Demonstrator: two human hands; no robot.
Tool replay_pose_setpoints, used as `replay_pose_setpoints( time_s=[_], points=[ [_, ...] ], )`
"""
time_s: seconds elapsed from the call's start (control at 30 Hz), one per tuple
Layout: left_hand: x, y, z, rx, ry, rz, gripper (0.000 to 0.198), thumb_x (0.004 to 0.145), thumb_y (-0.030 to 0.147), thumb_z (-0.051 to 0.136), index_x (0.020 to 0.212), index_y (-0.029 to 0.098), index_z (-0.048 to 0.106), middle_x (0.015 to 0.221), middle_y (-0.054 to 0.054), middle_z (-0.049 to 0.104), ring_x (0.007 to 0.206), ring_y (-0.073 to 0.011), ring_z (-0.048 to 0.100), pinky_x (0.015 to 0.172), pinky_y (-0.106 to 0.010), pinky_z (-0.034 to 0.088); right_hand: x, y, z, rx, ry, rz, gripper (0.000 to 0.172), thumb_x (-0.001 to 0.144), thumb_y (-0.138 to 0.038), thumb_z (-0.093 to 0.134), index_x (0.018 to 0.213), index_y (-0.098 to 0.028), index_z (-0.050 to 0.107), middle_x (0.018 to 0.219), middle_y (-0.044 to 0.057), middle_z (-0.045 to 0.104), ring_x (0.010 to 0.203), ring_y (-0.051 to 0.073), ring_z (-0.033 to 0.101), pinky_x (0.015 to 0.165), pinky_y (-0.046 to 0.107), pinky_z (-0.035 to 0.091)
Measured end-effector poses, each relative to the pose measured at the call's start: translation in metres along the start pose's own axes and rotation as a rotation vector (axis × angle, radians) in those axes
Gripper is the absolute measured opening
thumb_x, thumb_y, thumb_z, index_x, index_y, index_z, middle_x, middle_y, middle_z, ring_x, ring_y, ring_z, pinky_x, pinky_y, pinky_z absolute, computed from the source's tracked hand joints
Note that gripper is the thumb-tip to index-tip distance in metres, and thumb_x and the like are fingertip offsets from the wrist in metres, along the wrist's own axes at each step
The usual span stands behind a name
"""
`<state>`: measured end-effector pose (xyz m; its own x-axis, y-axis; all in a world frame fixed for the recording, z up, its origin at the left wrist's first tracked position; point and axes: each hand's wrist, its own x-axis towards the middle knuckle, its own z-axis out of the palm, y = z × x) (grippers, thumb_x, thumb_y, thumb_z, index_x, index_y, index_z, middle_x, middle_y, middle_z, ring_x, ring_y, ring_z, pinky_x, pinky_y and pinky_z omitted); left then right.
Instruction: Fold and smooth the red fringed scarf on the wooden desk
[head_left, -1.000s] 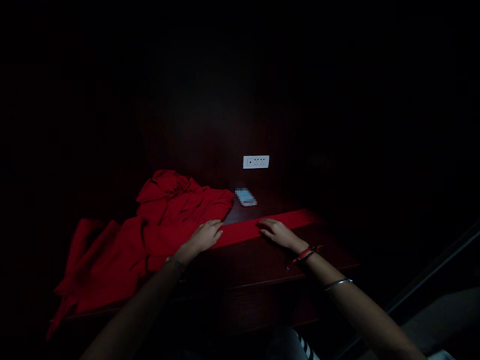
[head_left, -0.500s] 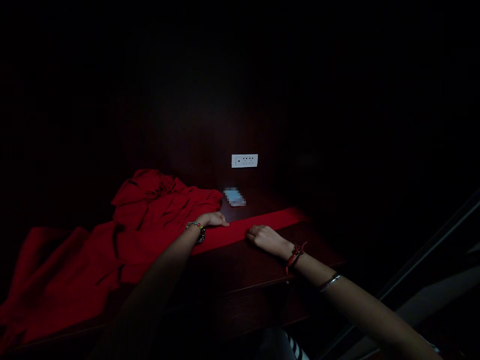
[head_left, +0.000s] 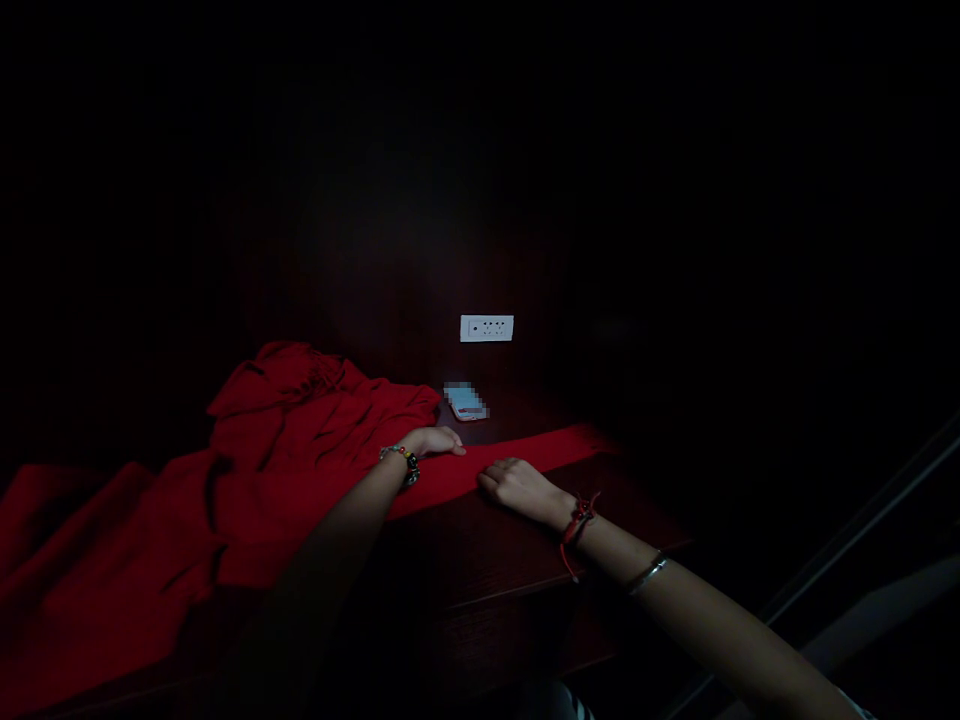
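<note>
A long red scarf (head_left: 292, 500) with fringe lies over the dark wooden surface, bunched in loose folds on the left and running as a flat, narrow strip to the right. On the strip's far edge rests my left hand (head_left: 441, 441), its fingers closed on the cloth. My right hand (head_left: 523, 488) has its fingers curled over the near edge, a short way to the right. Both fingertips are partly hidden against the fabric. Beaded and corded bracelets circle my wrists.
Behind my left hand lies a phone-like flat object (head_left: 465, 402), its face blurred out. A white socket plate (head_left: 487, 328) is on the dark back wall. The wooden surface (head_left: 480, 560) ends in a front edge near me. Deep shadow hides much around it.
My hands have come slightly closer together along the strip, the left moving right and the right moving left. The view has shifted a little.
</note>
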<state>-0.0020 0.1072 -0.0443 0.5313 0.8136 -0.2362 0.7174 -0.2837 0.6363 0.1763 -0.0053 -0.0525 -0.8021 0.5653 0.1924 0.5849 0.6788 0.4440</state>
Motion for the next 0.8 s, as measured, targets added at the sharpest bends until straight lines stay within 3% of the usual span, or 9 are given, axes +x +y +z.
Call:
replay_pose_setpoints(
  time_s=[0.3,0.57,0.8],
  points=[
    [0.003,-0.001,-0.001,-0.179,-0.005,0.008,0.018,0.066,0.024,0.047,0.075,0.017,0.061,0.086,0.000,0.065,0.082,-0.0145,0.056,0.073,-0.021,0.042,-0.010,0.000,0.009,-0.030,0.087,0.206,0.022,0.085,-0.017,0.040,0.103,-0.011,0.051,0.084,0.010,0.058,0.077,0.019,0.050,0.066,0.029,0.033],
    [0.015,-0.002,0.006,-0.266,0.029,-0.044,0.013,0.061,0.023,0.055,0.069,0.017,0.062,0.080,0.000,0.066,0.083,-0.0176,0.057,0.074,-0.025,0.043,-0.012,0.000,0.019,-0.016,0.025,0.325,0.018,0.082,-0.014,0.043,0.096,-0.013,0.053,0.081,0.009,0.058,0.075,0.019,0.051,0.064,0.028,0.034],
    [0.011,0.002,0.003,-0.398,0.022,-0.076,0.022,0.058,0.023,0.063,0.079,0.017,0.063,0.084,-0.002,0.065,0.086,-0.0191,0.057,0.074,-0.027,0.043,-0.011,0.000,0.011,0.102,-0.052,0.386,0.023,0.084,-0.014,0.039,0.103,-0.014,0.050,0.085,0.010,0.059,0.077,0.019,0.053,0.065,0.025,0.037]
  ],
)
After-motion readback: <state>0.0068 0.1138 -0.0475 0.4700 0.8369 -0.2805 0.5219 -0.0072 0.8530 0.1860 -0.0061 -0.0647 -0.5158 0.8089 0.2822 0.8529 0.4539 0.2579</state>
